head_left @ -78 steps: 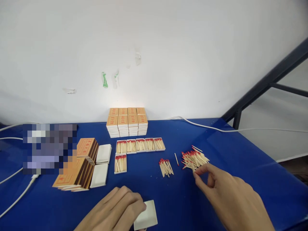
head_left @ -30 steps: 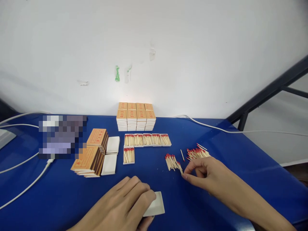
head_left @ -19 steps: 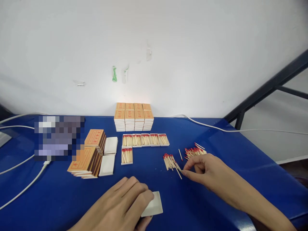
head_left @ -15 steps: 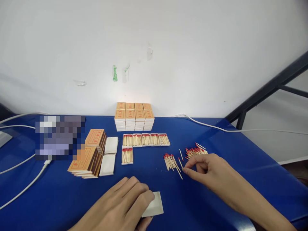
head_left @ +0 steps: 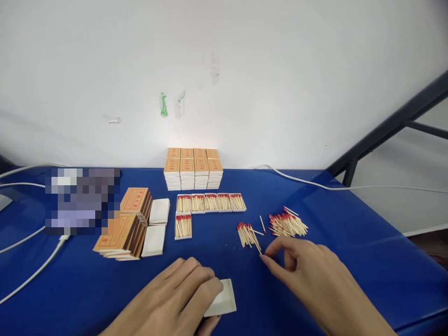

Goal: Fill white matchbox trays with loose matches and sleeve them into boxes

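Note:
My left hand [head_left: 185, 294] is closed on an empty white matchbox tray [head_left: 224, 301] near the front of the table. The fingers cover the tray's left part. To the right, thumb and index finger of my right hand [head_left: 297, 268] pinch the lower end of a match [head_left: 258, 244] at the edge of a small pile of red-tipped matches [head_left: 246, 235]. A larger heap of matches [head_left: 289, 225] lies beyond that hand, and one loose match [head_left: 262, 224] rests between the two piles. Filled matchbox trays [head_left: 211, 203] form a row behind, with one more filled tray [head_left: 184, 226] in front.
Stacked matchboxes [head_left: 194, 165] stand against the wall. At left are piles of matchbox sleeves [head_left: 121, 231] beside white empty trays [head_left: 154, 240]. A blurred-out object [head_left: 84, 200] and white cables [head_left: 30, 289] lie farther left. Another cable [head_left: 301, 183] runs along the back right.
My right hand has shifted slightly left and down, to the small pile's lower edge. A match now lies crosswise at that pile's right side. My left hand keeps its hold on the tray.

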The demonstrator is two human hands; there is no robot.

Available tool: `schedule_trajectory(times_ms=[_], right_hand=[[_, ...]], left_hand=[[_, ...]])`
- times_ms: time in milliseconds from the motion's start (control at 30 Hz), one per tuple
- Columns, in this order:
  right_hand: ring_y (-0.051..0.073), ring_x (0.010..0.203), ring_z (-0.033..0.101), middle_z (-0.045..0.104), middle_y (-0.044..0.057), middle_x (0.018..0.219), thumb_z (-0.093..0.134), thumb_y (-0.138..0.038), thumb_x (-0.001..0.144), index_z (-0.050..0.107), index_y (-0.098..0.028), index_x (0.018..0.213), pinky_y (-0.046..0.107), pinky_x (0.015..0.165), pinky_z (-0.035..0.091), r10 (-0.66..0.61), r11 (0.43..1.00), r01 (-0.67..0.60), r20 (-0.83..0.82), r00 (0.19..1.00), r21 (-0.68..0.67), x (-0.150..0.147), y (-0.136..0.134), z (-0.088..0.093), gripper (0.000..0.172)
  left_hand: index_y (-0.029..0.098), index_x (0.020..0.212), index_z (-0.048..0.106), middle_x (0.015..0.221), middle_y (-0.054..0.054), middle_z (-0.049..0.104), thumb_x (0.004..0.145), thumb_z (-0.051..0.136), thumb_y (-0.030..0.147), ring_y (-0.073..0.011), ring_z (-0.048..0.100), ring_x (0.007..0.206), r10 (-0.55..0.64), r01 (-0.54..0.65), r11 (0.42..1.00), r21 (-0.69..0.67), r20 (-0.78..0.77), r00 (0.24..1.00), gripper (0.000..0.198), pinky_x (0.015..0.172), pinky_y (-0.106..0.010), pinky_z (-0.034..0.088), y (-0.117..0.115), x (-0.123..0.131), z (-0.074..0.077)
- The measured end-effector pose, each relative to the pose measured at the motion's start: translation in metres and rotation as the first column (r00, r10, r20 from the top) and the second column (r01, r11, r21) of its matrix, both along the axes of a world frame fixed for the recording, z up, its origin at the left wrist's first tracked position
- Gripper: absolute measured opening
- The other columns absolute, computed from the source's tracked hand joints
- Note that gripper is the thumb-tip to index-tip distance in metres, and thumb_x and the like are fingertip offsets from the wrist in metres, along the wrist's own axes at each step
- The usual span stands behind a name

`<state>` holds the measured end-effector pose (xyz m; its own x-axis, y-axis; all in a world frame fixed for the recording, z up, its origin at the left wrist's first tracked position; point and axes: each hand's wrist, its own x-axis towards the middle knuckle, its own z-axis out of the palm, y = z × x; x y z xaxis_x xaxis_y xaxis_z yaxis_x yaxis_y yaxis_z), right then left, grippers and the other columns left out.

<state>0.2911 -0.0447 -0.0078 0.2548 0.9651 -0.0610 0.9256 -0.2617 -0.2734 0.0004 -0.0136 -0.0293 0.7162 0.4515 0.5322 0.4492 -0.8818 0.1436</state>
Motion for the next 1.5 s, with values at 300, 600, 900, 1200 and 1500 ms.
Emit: schedule_trajectory(times_ms=[300, 600, 900, 1200, 1500], right_hand=[[0.017, 0.050, 0.052, 0.053, -0.004, 0.054, 0.072, -0.049, 0.091, 0.079, -0.033, 0.075, 0.031, 0.053, 0.034, 0.015, 0.999, -0.016, -0.017, 1.000, -0.050, 0.001, -0.007, 0.003, 0.024], [0.019, 0.060, 0.062, 0.061, -0.004, 0.061, 0.072, -0.042, 0.096, 0.082, -0.032, 0.089, 0.030, 0.057, 0.036, -0.009, 0.999, 0.011, -0.035, 0.999, 0.044, 0.001, 0.014, 0.009, 0.016], [0.021, 0.061, 0.066, 0.064, -0.003, 0.060, 0.072, -0.035, 0.096, 0.082, -0.033, 0.087, 0.030, 0.058, 0.032, -0.074, 0.996, 0.075, 0.033, 0.997, -0.041, -0.013, 0.006, 0.006, 0.014], [0.018, 0.052, 0.060, 0.059, -0.003, 0.056, 0.072, -0.034, 0.093, 0.080, -0.030, 0.077, 0.029, 0.052, 0.034, -0.021, 0.997, 0.024, -0.038, 0.999, 0.078, -0.009, 0.008, 0.006, 0.018], [0.023, 0.063, 0.067, 0.066, -0.001, 0.064, 0.067, -0.051, 0.101, 0.083, -0.032, 0.092, 0.033, 0.058, 0.037, -0.124, 0.991, 0.125, -0.011, 0.992, 0.050, 0.003, 0.022, 0.013, 0.026]], left_hand=[[0.024, 0.120, 0.064, 0.105, 0.002, 0.086, 0.118, 0.039, 0.020, -0.0202, 0.086, 0.096, 0.028, -0.028, 0.999, 0.019, -0.001, 1.000, 0.026, 0.087, -0.037, 0.067, 0.000, 0.001, 0.003], [0.023, 0.122, 0.065, 0.106, 0.002, 0.086, 0.118, 0.040, 0.022, -0.0197, 0.086, 0.094, -0.009, 0.009, 0.999, 0.034, -0.002, 1.000, 0.025, 0.089, -0.036, 0.067, 0.002, 0.004, -0.002], [0.024, 0.119, 0.064, 0.103, 0.003, 0.087, 0.118, 0.038, 0.019, -0.0189, 0.086, 0.094, 0.017, -0.017, 0.998, 0.054, 0.007, 1.000, 0.027, 0.088, -0.034, 0.066, 0.001, 0.001, -0.002], [0.022, 0.121, 0.065, 0.106, 0.001, 0.088, 0.115, 0.042, 0.016, -0.0204, 0.087, 0.095, -0.005, 0.005, 0.999, 0.044, 0.005, 1.000, 0.025, 0.089, -0.037, 0.069, 0.003, 0.000, -0.003], [0.023, 0.120, 0.064, 0.106, 0.002, 0.087, 0.115, 0.041, 0.014, -0.0202, 0.087, 0.094, 0.008, -0.007, 0.999, 0.038, -0.011, 1.000, 0.025, 0.088, -0.037, 0.069, 0.002, 0.002, 0.003]])
